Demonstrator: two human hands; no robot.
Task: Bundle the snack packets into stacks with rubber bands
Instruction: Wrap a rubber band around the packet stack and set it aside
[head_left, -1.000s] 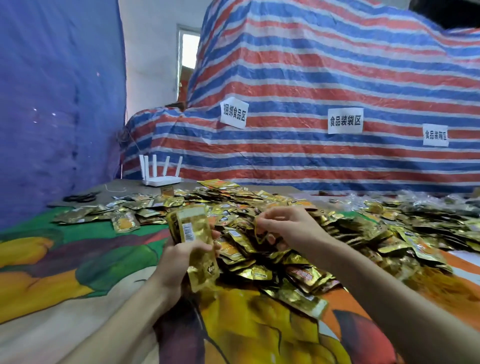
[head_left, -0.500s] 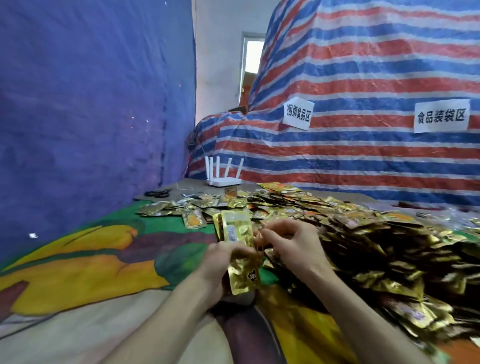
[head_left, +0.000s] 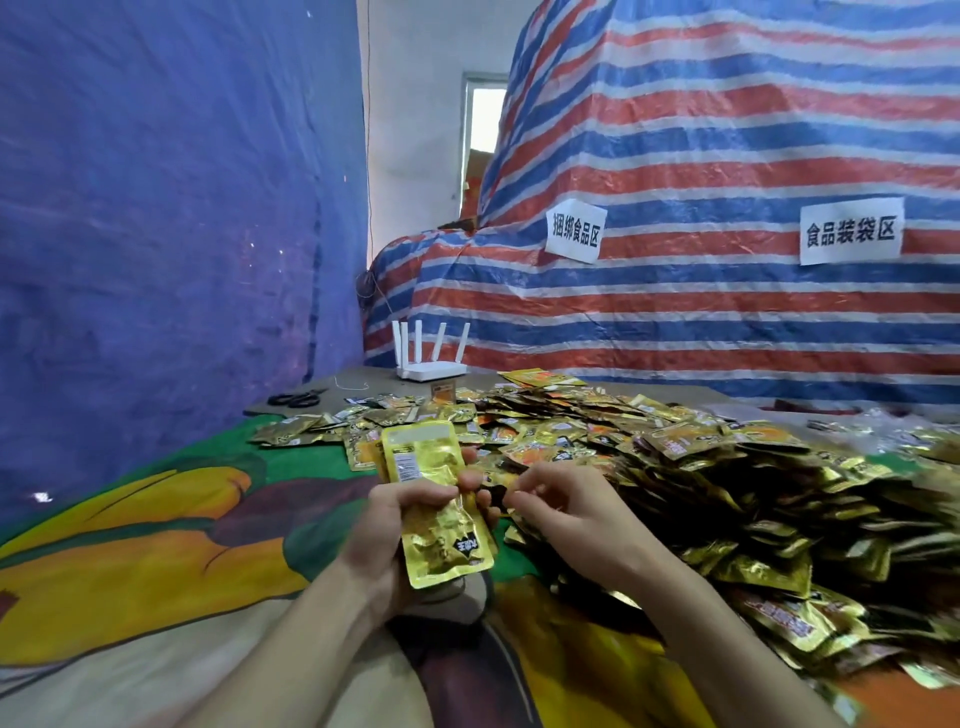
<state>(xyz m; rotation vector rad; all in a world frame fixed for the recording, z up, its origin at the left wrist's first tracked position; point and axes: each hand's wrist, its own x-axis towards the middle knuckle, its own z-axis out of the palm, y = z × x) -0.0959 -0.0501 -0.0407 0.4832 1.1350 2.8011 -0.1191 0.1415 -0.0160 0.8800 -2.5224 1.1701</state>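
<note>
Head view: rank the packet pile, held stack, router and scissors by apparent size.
packet pile
held stack, close to the camera, so flattered
router
scissors
Router and scissors sit far back; their true size against the stack is unsure.

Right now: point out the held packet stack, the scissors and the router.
held packet stack (head_left: 423, 457), head view, upper front face.
scissors (head_left: 297, 399), head view, handles.
router (head_left: 431, 371), head view, base.
</note>
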